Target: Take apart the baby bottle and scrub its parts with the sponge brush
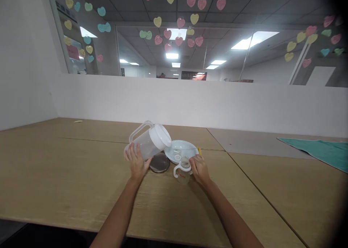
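Over the table (pixel 81 190), your left hand (pixel 138 166) grips the jug (pixel 145 146), its long axis slanted, lid (pixel 162 135) end rightward; just right and nearer you sits the bottle (pixel 183 176), your right hand (pixel 200 168) closed on its right side.

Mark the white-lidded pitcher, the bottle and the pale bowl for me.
White-lidded pitcher (pixel 146 145): head view, on its translucent body.
Bottle (pixel 183 177): head view, on its lower body.
Pale bowl (pixel 190 149): head view, on its bare inner wall.

A white wall (pixel 190 101) holds a wide glass window (pixel 217 53) dotted with pastel heart-shaped paper notes (pixel 181 23). Rectangular white ceiling lights (pixel 254 40) glow beyond.
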